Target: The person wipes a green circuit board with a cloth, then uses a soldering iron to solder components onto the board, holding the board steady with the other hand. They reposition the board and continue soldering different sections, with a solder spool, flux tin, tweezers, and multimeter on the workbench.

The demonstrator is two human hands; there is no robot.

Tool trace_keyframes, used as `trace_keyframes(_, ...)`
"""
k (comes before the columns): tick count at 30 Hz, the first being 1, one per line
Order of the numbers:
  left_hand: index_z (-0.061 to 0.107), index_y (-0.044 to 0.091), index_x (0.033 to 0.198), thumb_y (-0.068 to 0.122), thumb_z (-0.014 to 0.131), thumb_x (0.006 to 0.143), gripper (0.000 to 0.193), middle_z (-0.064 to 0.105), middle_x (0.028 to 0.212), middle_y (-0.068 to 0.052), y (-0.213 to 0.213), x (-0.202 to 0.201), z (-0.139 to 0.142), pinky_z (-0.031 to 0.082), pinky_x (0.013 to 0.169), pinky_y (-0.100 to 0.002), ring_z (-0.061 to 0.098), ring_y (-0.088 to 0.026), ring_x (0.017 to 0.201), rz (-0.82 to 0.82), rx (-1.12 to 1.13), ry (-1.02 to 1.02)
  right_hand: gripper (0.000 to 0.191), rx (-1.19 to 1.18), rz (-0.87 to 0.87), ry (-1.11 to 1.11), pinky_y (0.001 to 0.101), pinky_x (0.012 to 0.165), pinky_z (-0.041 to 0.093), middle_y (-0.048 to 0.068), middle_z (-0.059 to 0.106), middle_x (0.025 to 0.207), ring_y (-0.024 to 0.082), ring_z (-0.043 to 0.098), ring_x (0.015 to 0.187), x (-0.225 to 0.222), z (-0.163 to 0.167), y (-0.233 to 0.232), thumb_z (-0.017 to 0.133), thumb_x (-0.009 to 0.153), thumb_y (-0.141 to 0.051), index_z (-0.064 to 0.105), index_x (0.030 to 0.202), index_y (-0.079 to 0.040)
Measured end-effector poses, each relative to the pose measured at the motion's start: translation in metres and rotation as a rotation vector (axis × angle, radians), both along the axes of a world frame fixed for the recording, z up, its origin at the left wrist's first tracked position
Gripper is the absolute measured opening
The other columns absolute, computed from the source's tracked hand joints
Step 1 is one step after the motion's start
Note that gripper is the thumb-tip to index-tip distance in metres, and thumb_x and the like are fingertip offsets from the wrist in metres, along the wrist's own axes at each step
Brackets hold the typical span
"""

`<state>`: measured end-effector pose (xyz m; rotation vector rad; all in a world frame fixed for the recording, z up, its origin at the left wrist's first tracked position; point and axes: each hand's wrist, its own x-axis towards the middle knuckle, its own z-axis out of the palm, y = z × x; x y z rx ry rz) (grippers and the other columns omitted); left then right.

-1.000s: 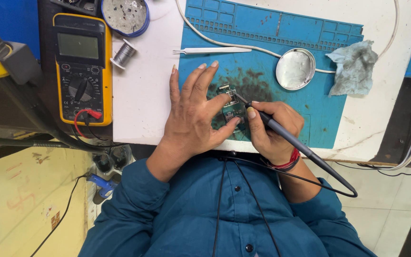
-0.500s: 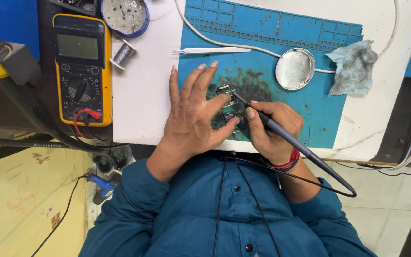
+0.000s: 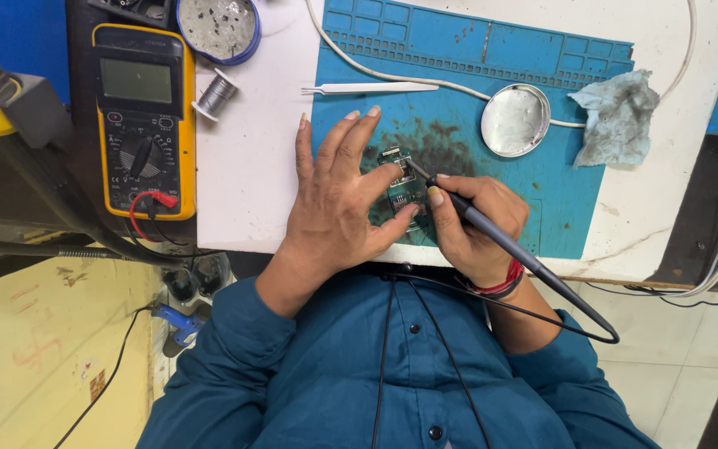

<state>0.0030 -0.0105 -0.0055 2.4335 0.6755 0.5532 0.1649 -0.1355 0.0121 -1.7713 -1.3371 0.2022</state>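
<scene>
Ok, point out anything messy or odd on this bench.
Dark stains smear the blue mat around the circuit board, beside the soldering iron. A crumpled cloth lies at the mat's edge. Nothing else stands out.

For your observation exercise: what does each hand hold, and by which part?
The right hand grips a soldering iron by its dark handle near the tip. The left hand pins a small circuit board at its near edge.
</scene>
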Motion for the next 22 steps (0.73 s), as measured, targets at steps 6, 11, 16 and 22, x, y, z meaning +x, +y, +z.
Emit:
trace_keyframes(6,0.075,0.013,0.111,0.047,0.083,0.084,0.044,0.038,0.160,-0.021,0.0004,-0.0001,0.0014,0.003,0.127,-0.064,0.030,-0.036,0.151,0.002,0.002,-0.005,0.011,0.009,0.014,-0.008,0.0313,0.066,0.048,0.012,0.072,0.089,0.022,0.066,0.072,0.0001,0.0008,0.0011,0.078,0.095,-0.003,0.071,0.103,0.002)
trace_keyframes(11,0.075,0.013,0.112,0.046,0.083,0.084,0.044,0.038,0.160,-0.021,0.0005,0.0005,0.0023,0.003,0.127,-0.064,0.030,-0.036,0.151,0.004,-0.002,-0.006,0.012,0.012,0.013,-0.010,0.0310,0.065,0.048,0.012,0.072,0.089,0.022,0.067,0.071,-0.0001,0.0017,0.0017,0.078,0.094,-0.002,0.071,0.103,0.002)
trace_keyframes(16,0.075,0.013,0.113,0.047,0.083,0.084,0.045,0.038,0.160,-0.021,0.0001,0.0008,0.0024,0.003,0.126,-0.064,0.030,-0.036,0.151,0.003,0.003,-0.009,0.009,0.012,0.010,-0.007,0.0315,0.066,0.049,0.012,0.072,0.089,0.023,0.067,0.072,0.0004,0.0024,0.0017,0.077,0.095,-0.001,0.071,0.101,0.002)
trace_keyframes(22,0.075,0.013,0.112,0.047,0.082,0.084,0.044,0.038,0.160,-0.020,0.0000,0.0004,0.0021,0.004,0.126,-0.064,0.030,-0.036,0.151,0.003,0.000,0.002,0.009,-0.004,-0.014,0.009,0.0313,0.066,0.050,0.012,0.073,0.089,0.023,0.068,0.072,-0.0002,0.0013,-0.0001,0.077,0.095,-0.002,0.071,0.100,0.002)
